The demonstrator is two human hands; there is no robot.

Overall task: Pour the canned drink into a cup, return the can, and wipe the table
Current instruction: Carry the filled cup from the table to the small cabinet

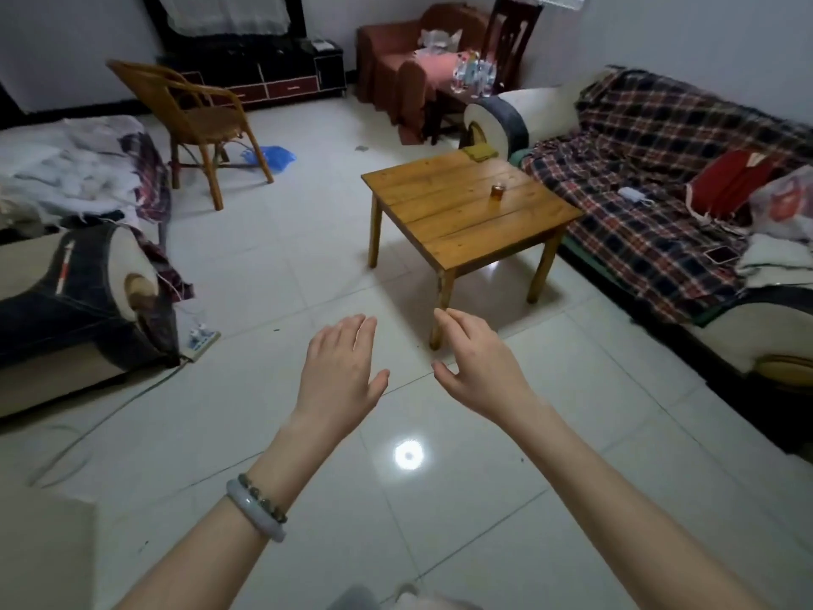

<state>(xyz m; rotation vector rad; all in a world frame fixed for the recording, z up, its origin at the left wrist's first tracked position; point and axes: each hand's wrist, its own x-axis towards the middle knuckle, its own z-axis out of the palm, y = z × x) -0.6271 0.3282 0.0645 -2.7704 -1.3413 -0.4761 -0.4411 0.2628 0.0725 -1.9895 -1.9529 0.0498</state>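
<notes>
Two bare forearms are seen stretched out over a pale tiled floor (246, 275), a ceiling light mirrored in the tiles between them. The left hand (341, 367) is held flat, palm down, its grip slack with the fingers spread and nothing held; two bracelets (257, 508) — one pale, one beaded — are worn on that wrist. The right hand (477, 361) is likewise empty, its fingers loosely curled and its thumb apart from them.

Just beyond the fingertips, a small wooden desk (466, 222) is set on the tiles, hard against a long sofa (660, 204) draped in a plaid cover. A small brown cup (497, 192) stands alone near the middle of the desk top, and a folded olive cloth (478, 151) lies on its far corner. Whether a can is in view cannot be told.

Further back — to the left — a rattan chair (193, 116) is seen beside a blue plastic bag (270, 156), with a dark low cabinet (264, 72) against the rear wall and a brown armchair (396, 63) in the corner.
</notes>
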